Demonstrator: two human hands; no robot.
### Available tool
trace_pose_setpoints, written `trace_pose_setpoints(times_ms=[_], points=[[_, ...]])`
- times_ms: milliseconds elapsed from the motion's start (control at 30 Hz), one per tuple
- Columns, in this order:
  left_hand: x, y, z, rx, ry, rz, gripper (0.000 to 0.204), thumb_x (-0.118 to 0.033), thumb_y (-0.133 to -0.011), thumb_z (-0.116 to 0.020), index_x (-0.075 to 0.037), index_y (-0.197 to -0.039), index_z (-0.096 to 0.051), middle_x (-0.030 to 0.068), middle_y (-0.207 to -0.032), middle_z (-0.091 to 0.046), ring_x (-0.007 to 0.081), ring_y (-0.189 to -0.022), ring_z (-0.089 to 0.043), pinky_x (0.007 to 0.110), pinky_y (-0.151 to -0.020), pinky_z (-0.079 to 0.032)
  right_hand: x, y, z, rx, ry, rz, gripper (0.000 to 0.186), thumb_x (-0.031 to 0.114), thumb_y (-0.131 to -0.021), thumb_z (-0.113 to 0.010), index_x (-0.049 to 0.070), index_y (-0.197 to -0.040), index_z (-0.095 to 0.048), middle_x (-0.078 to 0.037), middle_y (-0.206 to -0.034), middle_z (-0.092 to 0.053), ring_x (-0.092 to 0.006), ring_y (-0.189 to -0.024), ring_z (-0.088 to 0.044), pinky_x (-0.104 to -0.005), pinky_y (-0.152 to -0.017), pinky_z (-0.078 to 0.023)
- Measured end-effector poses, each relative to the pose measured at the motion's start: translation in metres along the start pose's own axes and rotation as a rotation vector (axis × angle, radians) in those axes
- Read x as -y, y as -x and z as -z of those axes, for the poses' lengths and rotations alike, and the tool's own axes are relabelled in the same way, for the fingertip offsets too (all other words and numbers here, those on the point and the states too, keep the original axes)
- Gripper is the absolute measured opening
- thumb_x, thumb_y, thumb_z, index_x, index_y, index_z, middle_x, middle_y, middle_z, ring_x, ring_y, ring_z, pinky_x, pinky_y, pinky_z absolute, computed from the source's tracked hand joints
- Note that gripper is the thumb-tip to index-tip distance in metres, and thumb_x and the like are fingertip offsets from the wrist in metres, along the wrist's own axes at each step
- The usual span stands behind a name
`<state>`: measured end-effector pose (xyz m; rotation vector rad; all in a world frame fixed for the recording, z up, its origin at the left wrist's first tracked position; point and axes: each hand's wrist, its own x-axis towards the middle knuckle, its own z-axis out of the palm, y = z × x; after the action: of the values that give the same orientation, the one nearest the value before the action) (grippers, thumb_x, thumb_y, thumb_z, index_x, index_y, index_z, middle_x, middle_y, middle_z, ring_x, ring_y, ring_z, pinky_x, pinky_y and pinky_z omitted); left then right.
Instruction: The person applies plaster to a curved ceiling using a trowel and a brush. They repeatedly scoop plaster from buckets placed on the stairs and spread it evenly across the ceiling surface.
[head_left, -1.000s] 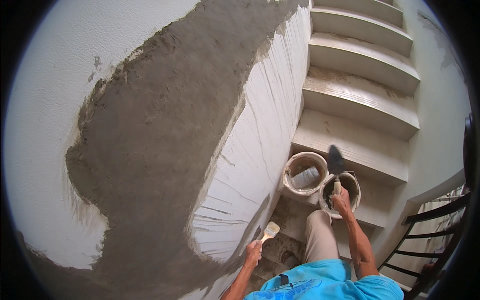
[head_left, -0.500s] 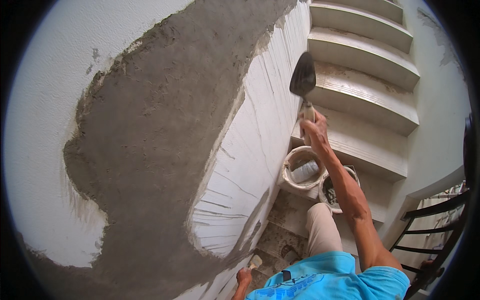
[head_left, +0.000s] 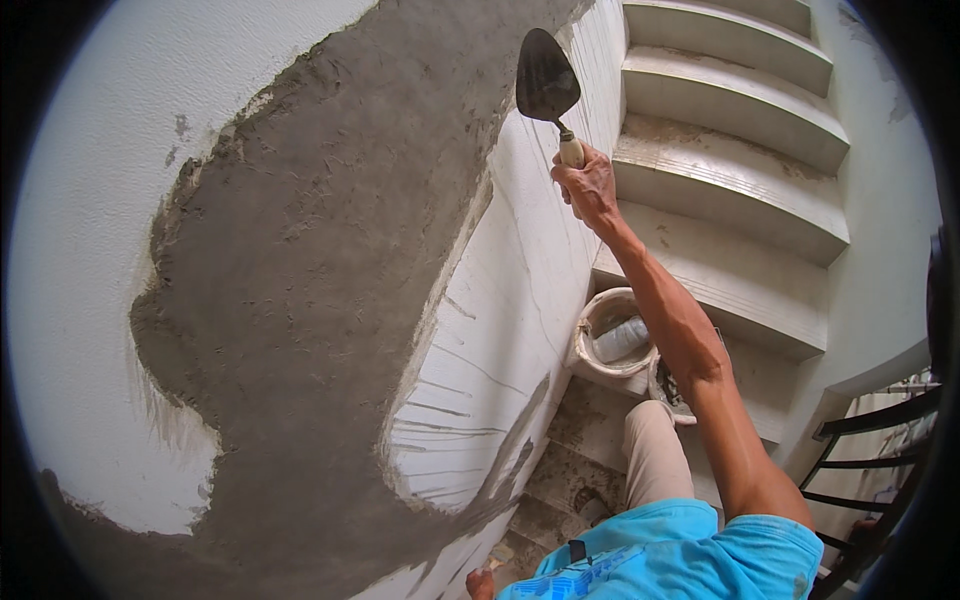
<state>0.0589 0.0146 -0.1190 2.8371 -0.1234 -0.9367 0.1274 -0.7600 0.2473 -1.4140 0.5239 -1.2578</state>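
My right hand (head_left: pixel 590 190) grips the pale handle of a pointed trowel (head_left: pixel 547 75). Its dark blade points up and away, in front of the upper right edge of a broad grey mortar patch (head_left: pixel 300 250) on the white wall (head_left: pixel 80 250). Whether the blade touches the wall, I cannot tell. Low at the bottom edge, my left hand (head_left: pixel 480 583) is closed around a small brush (head_left: pixel 499 555), only partly in view. The hand lies beside the lower end of the patch.
A round bucket (head_left: pixel 580 352) with a whitish cylindrical object (head_left: pixel 621 340) inside stands on the stairs (head_left: pixel 735 190). A second container (head_left: pixel 683 415) of grey mix is partly hidden behind my right forearm. Black railing (head_left: pixel 870 460) runs at the lower right.
My right hand has carried the trowel up and left, from over the stairs to in front of the wall. My left hand and the brush have dropped lower, partly out of view.
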Motion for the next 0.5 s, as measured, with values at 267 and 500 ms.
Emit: trace_pose_setpoints(times_ms=[267, 500], points=[[-0.007, 0.002, 0.004, 0.006, 0.019, -0.025, 0.037, -0.033, -0.087, -0.056, -0.002, -0.096, -0.073, 0.0236, -0.101, -0.071, 0.0409, -0.097, -0.067, 0.047, -0.088, -0.051, 0.004, 0.024, -0.002, 0.161, 0.033, 0.009, 0.010, 0.007, -0.074, -0.064, 0.002, -0.082, -0.061, 0.001, -0.061, -0.053, -0.0071, -0.046, -0.048, -0.0253, -0.040, -0.039], [-0.006, -0.001, 0.007, 0.010, 0.019, -0.068, 0.037, -0.032, -0.087, -0.056, -0.001, -0.096, -0.073, 0.0240, -0.100, -0.071, 0.0415, -0.097, -0.067, 0.046, -0.087, -0.051, 0.011, 0.012, 0.002, 0.108, -0.038, -0.042, 0.009, 0.008, -0.075, -0.063, 0.002, -0.081, -0.060, 0.000, -0.060, -0.054, -0.0078, -0.047, -0.049, -0.0259, -0.040, -0.040]])
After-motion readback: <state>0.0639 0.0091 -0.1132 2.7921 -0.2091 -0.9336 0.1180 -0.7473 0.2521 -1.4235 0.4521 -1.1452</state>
